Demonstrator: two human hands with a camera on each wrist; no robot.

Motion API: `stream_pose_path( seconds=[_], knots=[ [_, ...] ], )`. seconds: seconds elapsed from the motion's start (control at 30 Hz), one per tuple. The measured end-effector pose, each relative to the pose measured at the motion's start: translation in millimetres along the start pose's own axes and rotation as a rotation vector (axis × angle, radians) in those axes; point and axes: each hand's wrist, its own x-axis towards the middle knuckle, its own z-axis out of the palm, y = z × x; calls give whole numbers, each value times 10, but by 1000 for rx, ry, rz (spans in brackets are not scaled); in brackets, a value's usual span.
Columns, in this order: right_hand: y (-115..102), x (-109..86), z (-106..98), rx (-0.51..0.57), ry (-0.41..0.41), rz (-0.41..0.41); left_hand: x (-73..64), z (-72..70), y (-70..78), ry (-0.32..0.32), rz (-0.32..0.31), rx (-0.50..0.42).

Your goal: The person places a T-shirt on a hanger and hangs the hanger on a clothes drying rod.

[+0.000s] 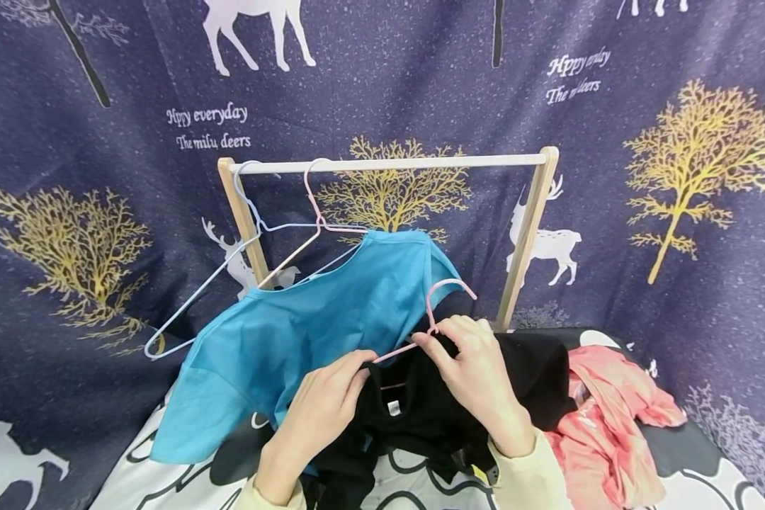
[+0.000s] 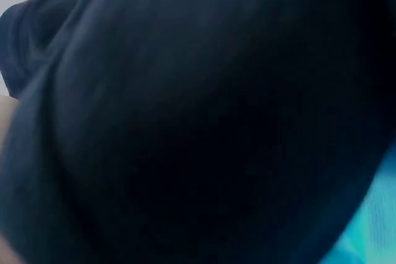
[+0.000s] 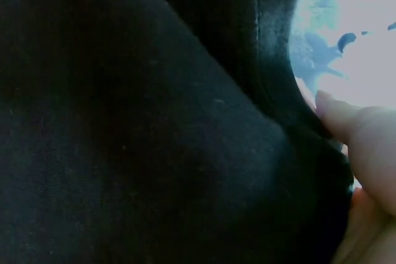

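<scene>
A black shirt (image 1: 433,428) with a small white neck tag hangs from a pink hanger (image 1: 394,353), whose hook points up and to the right. My left hand (image 1: 319,411) pinches the left side of the shirt's neckline over the hanger's arm. On the other side, my right hand (image 1: 474,368) pinches the neckline close below the hook. In the right wrist view the thumb (image 3: 365,146) lies along the edge of the black cloth (image 3: 154,140). Dark cloth (image 2: 204,103) fills most of the left wrist view and hides the left fingertips.
Behind the hands, a blue shirt (image 1: 319,312) hangs on another pink hanger (image 1: 319,221) from the rack's white bar (image 1: 389,163). A bare light blue hanger (image 1: 207,283) hangs at its left. Crumpled pink cloth (image 1: 618,425) lies right on the patterned bedding (image 1: 166,489).
</scene>
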Motion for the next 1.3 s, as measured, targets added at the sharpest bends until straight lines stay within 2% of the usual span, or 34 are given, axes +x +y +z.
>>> stream_pose_path(
  seconds=[0.13, 0.37, 0.63, 0.83, 1.03, 1.3],
  knots=[
    [-67, -6, 45, 18, -17, 0, 2, 1, 62, 1, -33, -57],
    [-135, -41, 120, 34, -80, -80, -7, 27, 139, -3, -53, -108],
    [-29, -17, -7, 136, -189, -70, 4, -22, 115, 25, -81, -139],
    [132, 5, -114, 94, -175, -100, 6, -104, 60, 85, -64, -122],
    [241, 14, -174, 43, -153, -92, -11, -178, -36, 152, -45, -51],
    [311, 23, -195, -95, -121, -152, -37, -249, -153, 196, -55, 21]
  ],
)
